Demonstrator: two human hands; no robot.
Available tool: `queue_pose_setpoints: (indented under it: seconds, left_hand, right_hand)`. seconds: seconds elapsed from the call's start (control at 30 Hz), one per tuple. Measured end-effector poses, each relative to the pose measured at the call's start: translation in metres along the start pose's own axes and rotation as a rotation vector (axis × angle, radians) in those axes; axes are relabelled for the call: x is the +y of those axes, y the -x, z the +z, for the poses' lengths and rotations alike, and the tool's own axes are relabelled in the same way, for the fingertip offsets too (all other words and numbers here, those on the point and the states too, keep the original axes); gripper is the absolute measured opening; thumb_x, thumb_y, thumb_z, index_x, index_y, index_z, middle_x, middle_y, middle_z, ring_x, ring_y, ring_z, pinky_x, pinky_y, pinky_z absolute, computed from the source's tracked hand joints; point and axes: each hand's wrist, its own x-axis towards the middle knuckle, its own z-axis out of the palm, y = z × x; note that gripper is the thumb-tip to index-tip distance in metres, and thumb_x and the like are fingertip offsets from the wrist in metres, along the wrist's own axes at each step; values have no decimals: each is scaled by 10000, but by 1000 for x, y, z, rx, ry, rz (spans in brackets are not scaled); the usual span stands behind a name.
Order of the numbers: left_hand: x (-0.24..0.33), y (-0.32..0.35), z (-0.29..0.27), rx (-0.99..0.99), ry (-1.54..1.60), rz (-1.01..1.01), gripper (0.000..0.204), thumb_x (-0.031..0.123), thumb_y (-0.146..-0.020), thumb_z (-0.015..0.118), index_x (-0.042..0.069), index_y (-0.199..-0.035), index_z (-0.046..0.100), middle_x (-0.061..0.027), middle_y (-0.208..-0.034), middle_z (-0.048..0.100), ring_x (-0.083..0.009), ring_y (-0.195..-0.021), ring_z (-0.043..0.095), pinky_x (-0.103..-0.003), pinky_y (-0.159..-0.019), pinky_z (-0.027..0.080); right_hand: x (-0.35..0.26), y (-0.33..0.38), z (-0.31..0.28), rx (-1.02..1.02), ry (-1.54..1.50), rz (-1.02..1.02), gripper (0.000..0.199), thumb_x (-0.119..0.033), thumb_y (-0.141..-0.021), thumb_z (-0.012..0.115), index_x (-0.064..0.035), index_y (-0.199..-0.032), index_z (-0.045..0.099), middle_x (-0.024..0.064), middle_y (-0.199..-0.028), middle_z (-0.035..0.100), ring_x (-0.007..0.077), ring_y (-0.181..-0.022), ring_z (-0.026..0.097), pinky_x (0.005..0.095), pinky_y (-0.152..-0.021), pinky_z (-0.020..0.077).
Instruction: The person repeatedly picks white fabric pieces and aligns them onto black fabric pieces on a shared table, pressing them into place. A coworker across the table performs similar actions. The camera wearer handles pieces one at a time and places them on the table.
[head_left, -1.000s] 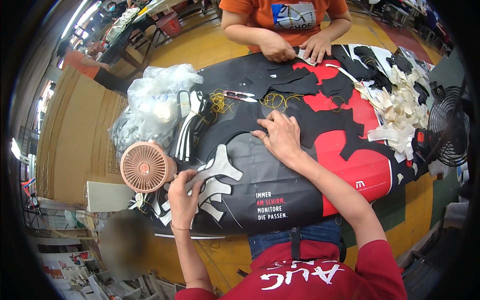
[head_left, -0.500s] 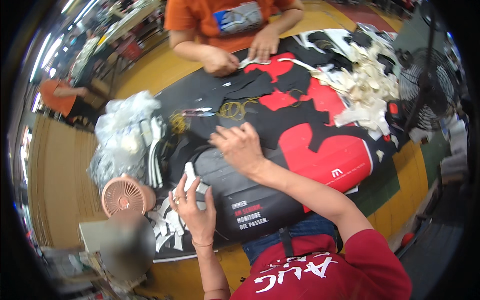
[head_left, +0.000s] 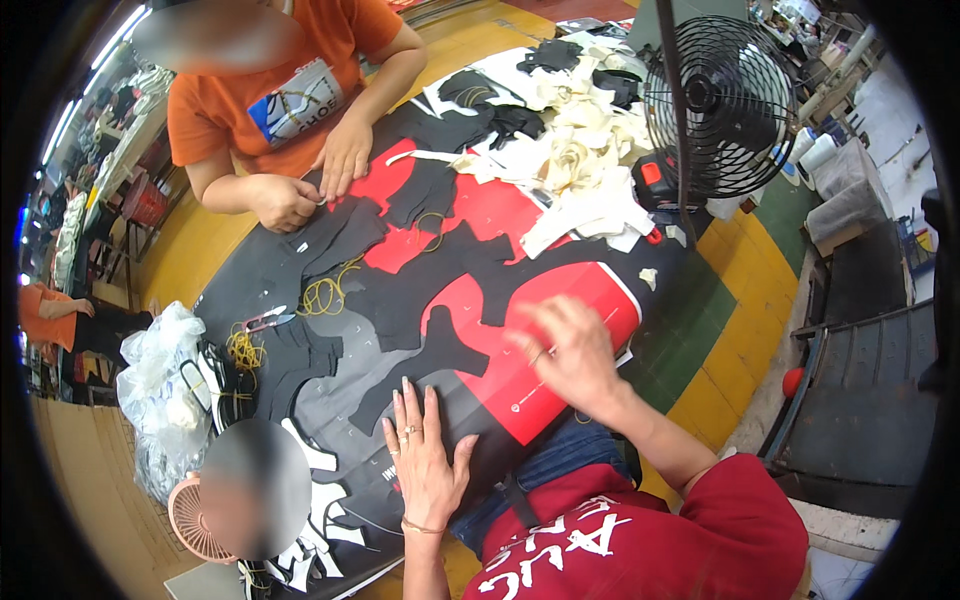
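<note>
- The left hand (head_left: pixel 425 455) lies flat, fingers spread and empty, seemingly pinning the black-and-red banner sheet (head_left: pixel 560 330) to the tabletop (head_left: pixel 700 320).
- The right hand (head_left: pixel 565 350) is blurred over the sheet's red patch; I cannot tell its grip.
- Black fabric cut-outs (head_left: pixel 400 290) lie just beyond, near yellow elastic loops (head_left: pixel 322 295).
- Far side: another person's hands (head_left: pixel 315 185) and a black fan (head_left: pixel 735 105).

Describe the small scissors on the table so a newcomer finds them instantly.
Start at the crumpled clear plastic bag at the left end of the black-and-red covered table. Just right of it, beside a tangle of yellow elastic loops, lie the small scissors. Among flat black fabric pieces, they alone are shiny metal with pink handles.
</note>
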Motion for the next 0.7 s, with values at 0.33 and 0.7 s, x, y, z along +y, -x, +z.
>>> queue_pose_setpoints:
  seconds: [0.33,0.7]
  left_hand:
    - [-5,17,-5,124,-187,-206,659,344,-941,638,59,-1494,421,-224,-1618,251,-376,-1512,214,-563,-1216,83]
    - [42,-86,-17,159,245,287,383,161,-867,736,59,-1226,647,-180,-1355,563,-350,-1282,514,-497,-1104,342]
  right_hand:
    - [89,-76,-30,110,138,-126,218,-124,-872,718,-73,-1081,688,109,-1064,579,307,-1012,574,426,-889,463]
    - [112,-100,-15,-194,95,-101,239,-122,-841,752,-111,-1058,652,104,-1077,538,306,-1090,555,436,-945,448]
